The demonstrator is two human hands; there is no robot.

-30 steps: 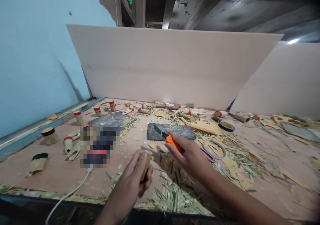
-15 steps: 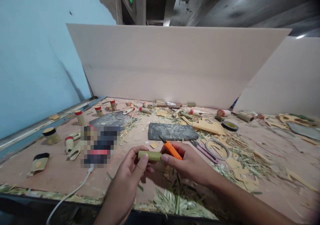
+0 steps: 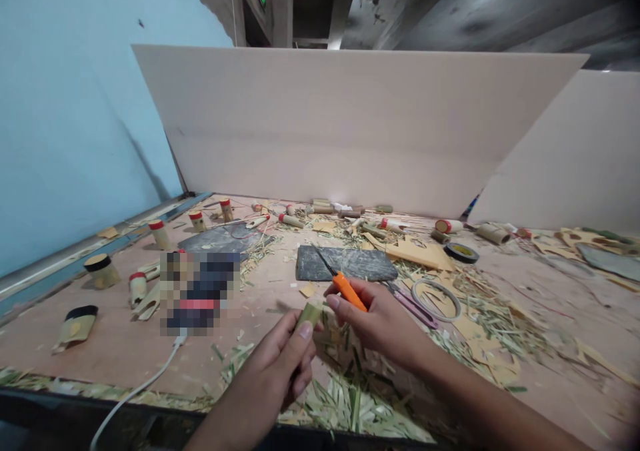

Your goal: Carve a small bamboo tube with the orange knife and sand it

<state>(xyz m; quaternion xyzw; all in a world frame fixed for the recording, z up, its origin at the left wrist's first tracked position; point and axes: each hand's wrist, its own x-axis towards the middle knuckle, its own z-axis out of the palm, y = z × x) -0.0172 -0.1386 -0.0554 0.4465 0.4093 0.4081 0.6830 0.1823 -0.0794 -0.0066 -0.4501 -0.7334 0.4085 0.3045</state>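
My left hand [image 3: 280, 363] is closed around a short green bamboo tube [image 3: 311, 313], its pale cut end tilted up and to the right. My right hand [image 3: 377, 317] grips a craft knife [image 3: 349, 291] by its orange handle. The thin dark blade points up and left, apart from the bamboo. My right fingertips are close beside the tube's upper end; whether they touch it is hard to tell. Behind the knife lies a dark grey whetstone-like slab [image 3: 345, 265]. Green and pale bamboo shavings [image 3: 350, 397] are heaped below my hands.
At left stand several bamboo pieces with red or black bands, such as a black-banded one [image 3: 101, 271]. A blurred-out device [image 3: 207, 287] trails a white cable [image 3: 145, 385]. At right lie a tape roll [image 3: 461, 253], a pale ring [image 3: 436, 299] and purple-handled scissors [image 3: 417, 309]. A white board [image 3: 350, 124] rises behind.
The bamboo tube has turned from lying sideways between both hands to tilting up in my left hand. The right hand has come slightly away, and the blade shows longer against the slab.
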